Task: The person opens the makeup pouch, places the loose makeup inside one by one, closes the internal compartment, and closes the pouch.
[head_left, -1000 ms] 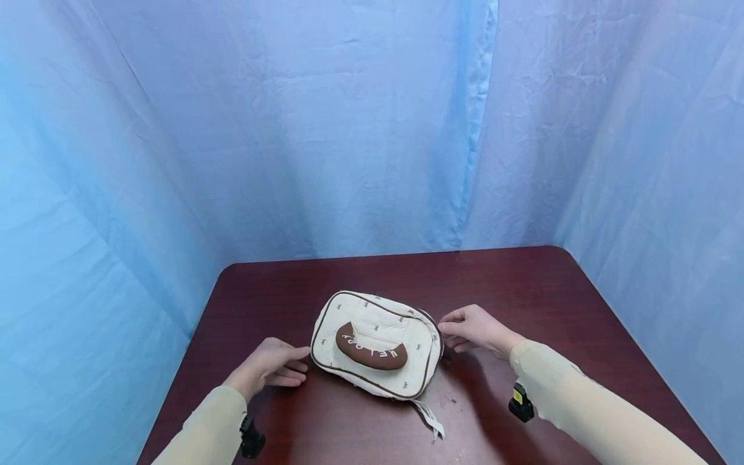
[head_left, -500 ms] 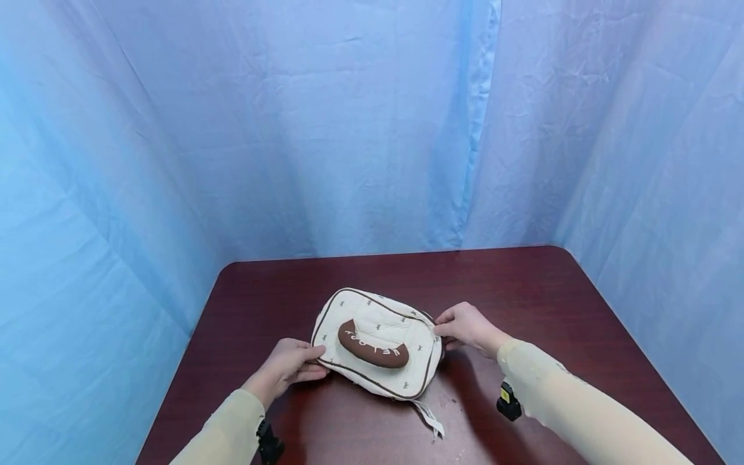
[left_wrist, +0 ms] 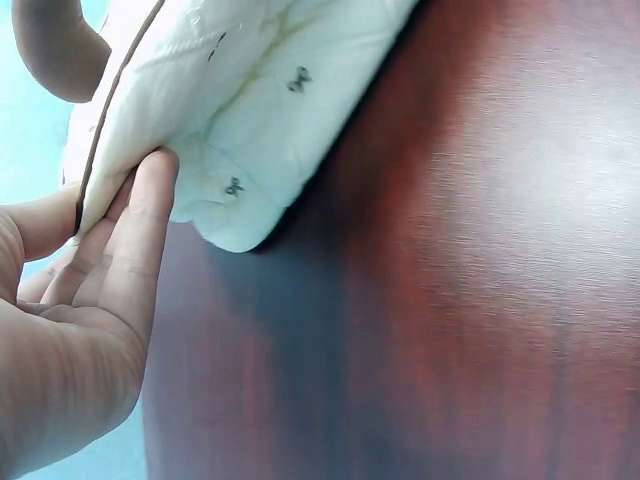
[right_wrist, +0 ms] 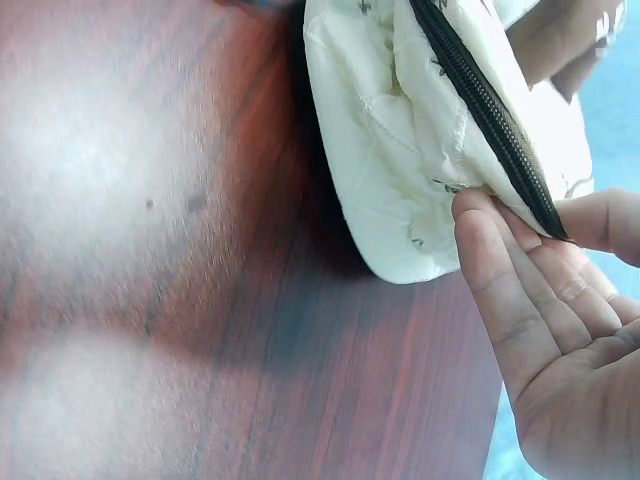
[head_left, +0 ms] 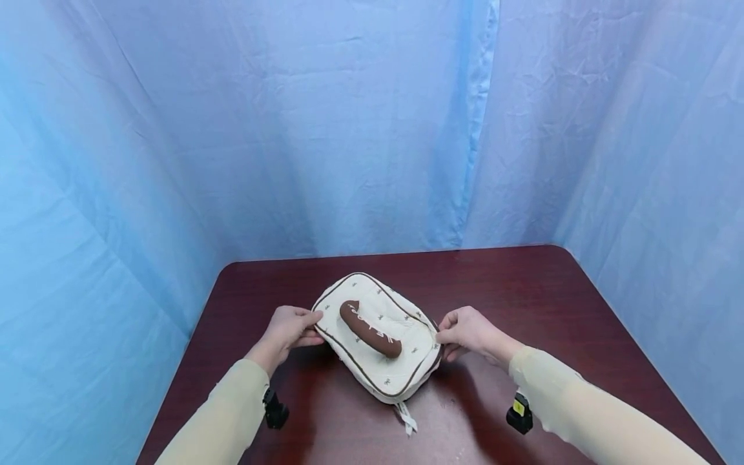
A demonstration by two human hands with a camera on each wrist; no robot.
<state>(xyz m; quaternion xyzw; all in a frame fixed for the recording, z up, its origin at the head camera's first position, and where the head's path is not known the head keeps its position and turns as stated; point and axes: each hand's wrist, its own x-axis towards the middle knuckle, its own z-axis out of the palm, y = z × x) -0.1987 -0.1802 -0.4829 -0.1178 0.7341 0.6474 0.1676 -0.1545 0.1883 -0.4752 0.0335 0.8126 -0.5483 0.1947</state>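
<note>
A cream quilted zip pouch (head_left: pixel 401 316) with small bow prints and brown piping lies at an angle on the table. On its top is a padded brown handle (head_left: pixel 369 330) with white letters. My left hand (head_left: pixel 286 330) pinches the pouch's left corner, thumb above and fingers beneath, as the left wrist view also shows. At the opposite corner, my right hand (head_left: pixel 473 334) pinches the edge between thumb and fingers. The right wrist view shows a dark zipper (right_wrist: pixel 490 120) running to that thumb. The pouch's underside is mostly hidden.
A pale strap (head_left: pixel 405 416) hangs from the pouch's near corner onto the dark red-brown table (head_left: pixel 494 278). Blue curtains (head_left: pixel 372 129) enclose the table at the back and both sides. A small black device (head_left: pixel 519 413) sits at the right wrist, another at the left.
My left hand has reached the pouch, taken hold of its left corner and moved it away from me. The pouch has turned clockwise. My right hand now pinches the right corner.
</note>
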